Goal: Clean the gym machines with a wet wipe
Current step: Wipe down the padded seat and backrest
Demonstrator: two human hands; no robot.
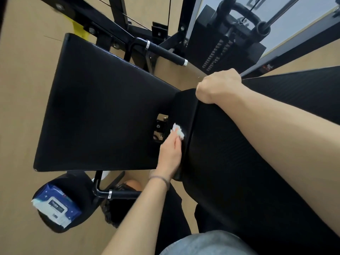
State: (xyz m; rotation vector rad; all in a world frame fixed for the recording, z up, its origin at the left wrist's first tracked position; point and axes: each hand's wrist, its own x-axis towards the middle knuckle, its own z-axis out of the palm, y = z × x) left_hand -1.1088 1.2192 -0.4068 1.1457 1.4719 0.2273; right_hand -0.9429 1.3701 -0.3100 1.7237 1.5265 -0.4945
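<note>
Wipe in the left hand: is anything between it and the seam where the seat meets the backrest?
Nothing visible. The left hand holds the wipe against the seam, beside the bracket opening in the seat. The right hand grips the backrest edge higher up, clear of the wipe.

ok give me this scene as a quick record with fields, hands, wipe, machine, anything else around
left hand: left hand pinches a white wipe against the black pad by the gap between seat and backrest
right hand: right hand grips the top edge of the backrest
seat: wide black seat pad
wipe pack: blue wipe pack rests on a round black pad, lower left
behind: weight stack
</note>
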